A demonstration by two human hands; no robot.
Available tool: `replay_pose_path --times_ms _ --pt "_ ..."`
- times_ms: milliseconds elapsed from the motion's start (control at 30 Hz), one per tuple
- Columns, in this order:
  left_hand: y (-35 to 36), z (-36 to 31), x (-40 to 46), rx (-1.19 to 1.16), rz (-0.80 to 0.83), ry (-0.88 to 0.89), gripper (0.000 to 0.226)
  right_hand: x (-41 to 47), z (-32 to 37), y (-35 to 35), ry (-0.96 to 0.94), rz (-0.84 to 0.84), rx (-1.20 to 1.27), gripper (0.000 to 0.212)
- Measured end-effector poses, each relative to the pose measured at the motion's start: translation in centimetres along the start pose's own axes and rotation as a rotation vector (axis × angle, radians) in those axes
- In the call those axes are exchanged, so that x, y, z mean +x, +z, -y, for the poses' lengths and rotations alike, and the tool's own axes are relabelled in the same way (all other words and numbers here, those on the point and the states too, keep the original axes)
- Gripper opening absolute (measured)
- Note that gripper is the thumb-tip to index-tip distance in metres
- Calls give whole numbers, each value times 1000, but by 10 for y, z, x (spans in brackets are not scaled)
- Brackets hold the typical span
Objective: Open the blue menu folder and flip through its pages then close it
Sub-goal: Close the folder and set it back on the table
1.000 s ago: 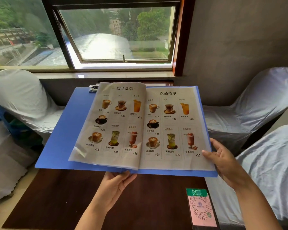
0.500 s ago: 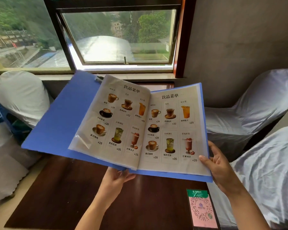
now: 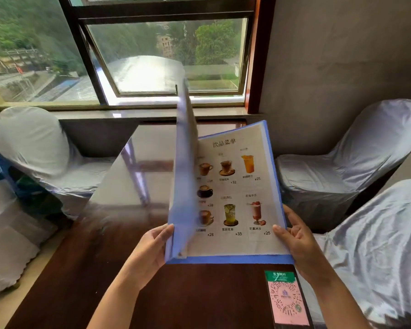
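Note:
The blue menu folder (image 3: 274, 186) is held above a dark brown table (image 3: 105, 269), half closed. Its left cover with the left pages (image 3: 183, 181) stands nearly upright and is blurred by motion. The right page shows drink pictures with prices. My left hand (image 3: 152, 252) grips the lower edge of the raised left cover. My right hand (image 3: 297, 241) holds the folder's lower right corner, thumb on the page.
A QR code card (image 3: 286, 300) lies on the table near its right front edge. White-covered chairs stand at the left (image 3: 31, 148) and at the right (image 3: 356, 162), with another at the near right (image 3: 377, 245). A window (image 3: 164, 55) is behind the table.
The left cover and its pages have swung up from lying open at the left to nearly upright. My left hand has risen with it. The right hand has barely moved.

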State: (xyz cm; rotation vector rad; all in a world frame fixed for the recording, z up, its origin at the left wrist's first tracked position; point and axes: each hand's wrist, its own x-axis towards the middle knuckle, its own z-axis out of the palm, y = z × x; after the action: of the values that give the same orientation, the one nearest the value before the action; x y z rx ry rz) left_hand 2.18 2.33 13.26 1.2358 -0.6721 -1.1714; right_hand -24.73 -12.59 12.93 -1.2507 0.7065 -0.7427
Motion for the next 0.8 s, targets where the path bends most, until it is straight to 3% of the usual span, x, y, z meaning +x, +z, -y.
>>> replay_pose_path --times_ms 67,167,300,433,633,800 --pt "-2 6 -2 14 -38 49 63 -2 6 3 -5 13 4 49" --pt "0 12 2 -38 -166 126 39 -6 16 5 -20 35 25 33" --pt "19 15 1 16 -252 153 33 -10 24 -1 65 69 99 48" --pt "20 20 0 46 -277 162 30 -10 26 -10 46 73 12 41" --pt "14 25 3 162 -281 118 30 -12 21 -11 -1 -60 -300 16" --pt "-2 57 4 262 -231 -98 24 -12 -18 -8 60 -161 -610 6"
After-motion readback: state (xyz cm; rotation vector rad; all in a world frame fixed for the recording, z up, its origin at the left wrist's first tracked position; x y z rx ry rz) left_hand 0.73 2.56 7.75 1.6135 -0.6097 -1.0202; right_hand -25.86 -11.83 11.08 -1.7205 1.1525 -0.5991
